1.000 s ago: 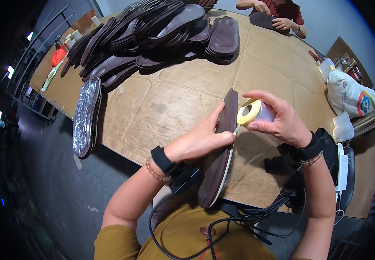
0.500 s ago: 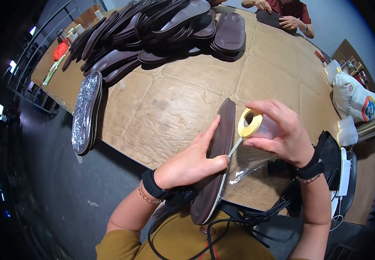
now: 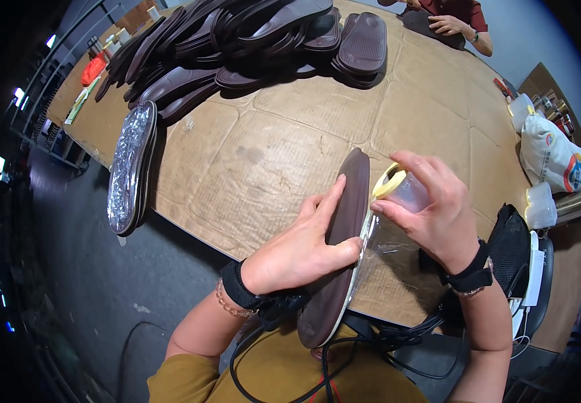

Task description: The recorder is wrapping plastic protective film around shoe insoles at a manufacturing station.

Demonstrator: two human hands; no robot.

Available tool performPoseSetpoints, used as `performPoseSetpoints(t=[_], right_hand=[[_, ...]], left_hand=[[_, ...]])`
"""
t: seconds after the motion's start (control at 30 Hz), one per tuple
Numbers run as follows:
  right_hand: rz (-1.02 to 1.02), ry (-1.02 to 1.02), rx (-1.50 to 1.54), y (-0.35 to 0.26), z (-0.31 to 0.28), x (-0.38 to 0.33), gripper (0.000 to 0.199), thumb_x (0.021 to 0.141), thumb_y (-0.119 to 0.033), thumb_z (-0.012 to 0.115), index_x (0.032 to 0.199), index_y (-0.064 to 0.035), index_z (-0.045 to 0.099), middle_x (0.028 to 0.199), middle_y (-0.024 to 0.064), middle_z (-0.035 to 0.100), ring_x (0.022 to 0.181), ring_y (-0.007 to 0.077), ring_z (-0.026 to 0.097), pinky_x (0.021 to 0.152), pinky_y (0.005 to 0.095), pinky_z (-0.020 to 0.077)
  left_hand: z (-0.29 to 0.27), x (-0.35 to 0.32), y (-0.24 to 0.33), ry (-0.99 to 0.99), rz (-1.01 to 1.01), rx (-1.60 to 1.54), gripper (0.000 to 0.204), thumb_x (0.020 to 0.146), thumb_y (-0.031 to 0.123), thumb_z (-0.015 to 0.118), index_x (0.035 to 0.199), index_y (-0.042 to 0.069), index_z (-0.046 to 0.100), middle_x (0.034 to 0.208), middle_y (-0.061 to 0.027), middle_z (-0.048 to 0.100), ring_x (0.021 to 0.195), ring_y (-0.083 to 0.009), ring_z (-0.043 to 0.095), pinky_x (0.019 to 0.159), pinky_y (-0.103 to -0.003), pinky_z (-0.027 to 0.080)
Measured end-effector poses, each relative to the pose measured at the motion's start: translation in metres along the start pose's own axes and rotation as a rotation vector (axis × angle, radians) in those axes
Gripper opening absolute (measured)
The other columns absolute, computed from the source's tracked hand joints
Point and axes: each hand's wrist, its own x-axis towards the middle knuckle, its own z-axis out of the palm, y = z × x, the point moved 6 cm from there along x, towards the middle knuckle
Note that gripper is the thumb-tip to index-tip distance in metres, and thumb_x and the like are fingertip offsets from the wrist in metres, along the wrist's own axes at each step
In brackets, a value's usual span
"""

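Note:
A long dark brown shoe sole (image 3: 327, 305) stands tilted on its edge in front of me, its lower end close to my body. My left hand (image 3: 290, 248) grips it, fingers along its brown face and thumb pressed at its right edge. In my right hand (image 3: 448, 208) is a roll of clear plastic film (image 3: 409, 193) with a yellow band round its end, pinched between thumb and fingers. The roll's end sits beside the sole's upper right edge. From there a pale strip runs down that edge, with clear film hanging beside it.
Stacks of brown soles (image 3: 263, 40) cover the table's far left. A film-wrapped stack (image 3: 129, 168) lies at the left edge. Across the table, another person's hand (image 3: 445, 25) holds a sole. Right: a white bag (image 3: 552, 151), film rolls (image 3: 540, 205), a black mesh pouch (image 3: 509, 235) and cables.
The roll has moved slightly up and turned, now closer to the sole's edge. The pale strip lies closer along that edge. My left hand keeps its grip; the view has shifted slightly.

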Motion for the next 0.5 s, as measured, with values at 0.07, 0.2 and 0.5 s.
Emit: performPoseSetpoints(t=[0.07,0.2,0.5], right_hand=[[-0.006,0.015,-0.010,-0.0017,-0.0001,-0.0001,0.059,0.075,-0.033,0.092,0.124,-0.0111,0.070,0.095,0.0154,0.068,0.087,0.0368,0.069,0.075,0.0445,0.0563],[-0.027,0.021,-0.048,-0.0041,0.0014,0.0000,0.058,0.075,-0.033,0.091,0.125,-0.0122,0.070,0.095,0.0147,0.068,0.089,0.0352,0.069,0.077,0.0437,0.0562],[-0.006,-0.003,-0.062,-0.0052,0.0033,-0.0006,0.059,0.075,-0.030,0.091,0.126,-0.0119,0.069,0.094,0.0142,0.067,0.090,0.0345,0.068,0.078,0.0439,0.0555]], left_hand=[[0.0001,0.0003,0.0011,0.001,-0.002,0.005,0.107,0.092,0.047,0.064,0.167,-0.004,0.008,0.157,-0.0369,0.030,0.145,-0.0501,0.044,0.121,-0.043,0.038],[0.0013,0.0010,-0.0018,0.036,-0.006,0.041,0.100,0.095,0.037,0.066,0.171,0.007,0.010,0.158,-0.0260,0.035,0.124,-0.0316,0.052,0.109,-0.038,0.044],[0.0002,0.0014,0.0032,0.005,-0.011,0.039,0.107,0.091,0.047,0.064,0.166,-0.006,0.009,0.157,-0.0371,0.030,0.141,-0.0496,0.048,0.118,-0.043,0.042]])
